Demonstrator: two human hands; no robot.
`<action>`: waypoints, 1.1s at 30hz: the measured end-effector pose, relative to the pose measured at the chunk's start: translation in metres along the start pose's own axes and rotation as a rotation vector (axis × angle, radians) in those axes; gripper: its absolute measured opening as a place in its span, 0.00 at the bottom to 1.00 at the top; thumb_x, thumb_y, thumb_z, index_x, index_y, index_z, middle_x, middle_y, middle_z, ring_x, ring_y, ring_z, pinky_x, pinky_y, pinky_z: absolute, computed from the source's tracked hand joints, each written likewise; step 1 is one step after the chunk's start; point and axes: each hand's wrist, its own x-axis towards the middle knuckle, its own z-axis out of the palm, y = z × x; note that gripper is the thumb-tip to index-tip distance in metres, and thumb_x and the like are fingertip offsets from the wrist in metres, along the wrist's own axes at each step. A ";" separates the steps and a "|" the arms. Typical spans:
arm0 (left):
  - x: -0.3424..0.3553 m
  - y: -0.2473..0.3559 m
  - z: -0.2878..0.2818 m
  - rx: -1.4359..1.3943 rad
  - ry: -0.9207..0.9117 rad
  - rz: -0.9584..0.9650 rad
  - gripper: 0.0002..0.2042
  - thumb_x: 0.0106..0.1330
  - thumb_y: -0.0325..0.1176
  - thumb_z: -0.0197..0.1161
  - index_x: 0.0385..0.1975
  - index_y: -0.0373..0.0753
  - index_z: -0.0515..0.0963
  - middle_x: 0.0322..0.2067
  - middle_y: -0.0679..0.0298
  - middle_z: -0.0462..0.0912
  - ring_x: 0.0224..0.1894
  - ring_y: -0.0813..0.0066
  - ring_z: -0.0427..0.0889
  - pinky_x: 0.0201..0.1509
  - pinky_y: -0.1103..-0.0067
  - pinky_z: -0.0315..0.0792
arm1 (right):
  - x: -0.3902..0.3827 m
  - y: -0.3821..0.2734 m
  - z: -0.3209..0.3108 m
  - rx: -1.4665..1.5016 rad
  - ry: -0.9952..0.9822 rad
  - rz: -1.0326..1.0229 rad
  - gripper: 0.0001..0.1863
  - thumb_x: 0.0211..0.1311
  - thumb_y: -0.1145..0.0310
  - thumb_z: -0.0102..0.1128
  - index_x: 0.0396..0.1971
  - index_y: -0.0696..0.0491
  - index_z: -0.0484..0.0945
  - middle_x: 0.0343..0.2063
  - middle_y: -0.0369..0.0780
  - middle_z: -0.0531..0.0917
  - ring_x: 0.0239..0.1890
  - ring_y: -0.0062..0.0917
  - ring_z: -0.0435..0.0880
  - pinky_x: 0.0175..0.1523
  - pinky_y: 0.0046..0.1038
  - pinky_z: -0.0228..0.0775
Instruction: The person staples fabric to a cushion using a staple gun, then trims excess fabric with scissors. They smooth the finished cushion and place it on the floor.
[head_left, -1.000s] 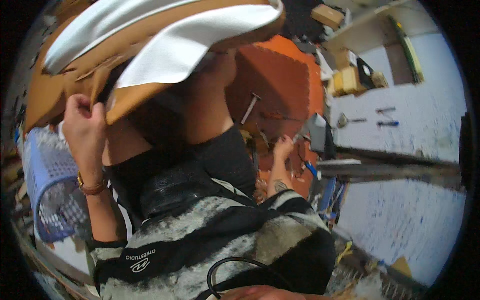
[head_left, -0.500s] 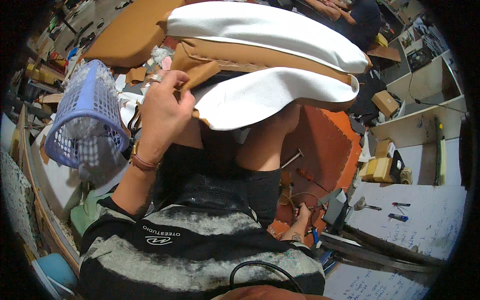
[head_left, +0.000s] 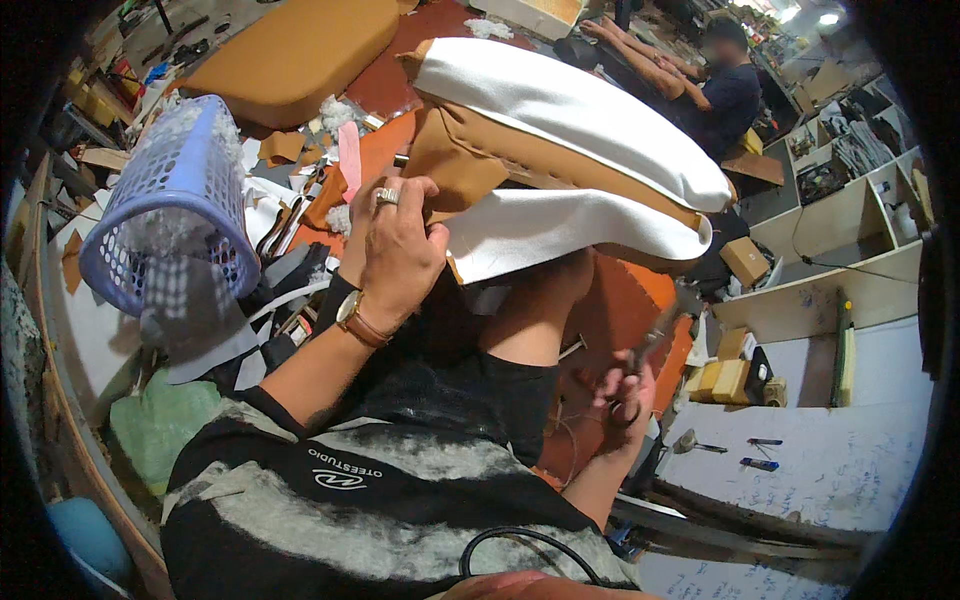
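Observation:
A tan leather cover with white fabric backing lies across my lap, a stitched seam running along its middle. My left hand, with a ring and a wristwatch, pinches the near left end of this cover beside a folded tan flap. Out to the right of my knee, my right hand is raised, with its fingers around the handles of a pair of scissors. The scissors' blades point up and away, blurred by motion. Below my right hand, a thin cord loops near the orange-brown surface.
At left a purple perforated basket lies tipped, with white fluff inside. A tan padded cushion sits beyond it. To the right are white shelving, yellow foam blocks and a small box. Another person sits at the far right.
My right hand has risen from the tools on the orange-brown surface, now with scissors in it. The view has shifted, and my left hand still grips the cover's left end.

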 end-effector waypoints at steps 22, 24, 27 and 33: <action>-0.015 0.001 -0.034 -0.177 -0.014 0.106 0.09 0.50 0.25 0.77 0.33 0.37 0.88 0.34 0.62 0.86 0.43 0.58 0.82 0.49 0.67 0.76 | 0.062 -0.031 0.193 -0.987 -0.567 0.123 0.36 0.68 0.38 0.65 0.55 0.59 0.79 0.37 0.51 0.87 0.40 0.38 0.88 0.47 0.38 0.77; -0.012 0.001 -0.036 -0.160 -0.021 0.124 0.08 0.51 0.26 0.76 0.32 0.38 0.88 0.34 0.63 0.87 0.43 0.59 0.82 0.47 0.68 0.77 | 0.065 -0.029 0.199 -0.966 -0.542 0.116 0.35 0.68 0.39 0.66 0.54 0.59 0.79 0.35 0.50 0.87 0.38 0.36 0.87 0.45 0.36 0.77; -0.010 -0.001 -0.039 -0.147 -0.037 0.138 0.08 0.51 0.26 0.76 0.32 0.39 0.88 0.34 0.63 0.87 0.42 0.61 0.82 0.46 0.68 0.78 | 0.063 -0.016 0.203 -0.890 -0.479 0.014 0.32 0.68 0.41 0.67 0.48 0.60 0.80 0.29 0.46 0.85 0.32 0.31 0.84 0.41 0.35 0.76; -0.010 -0.002 -0.043 -0.178 -0.078 0.127 0.09 0.51 0.25 0.77 0.32 0.38 0.88 0.34 0.62 0.87 0.42 0.60 0.83 0.48 0.68 0.77 | 0.058 -0.013 0.210 -0.911 -0.403 0.069 0.25 0.67 0.48 0.72 0.37 0.59 0.81 0.20 0.40 0.81 0.25 0.22 0.78 0.33 0.32 0.72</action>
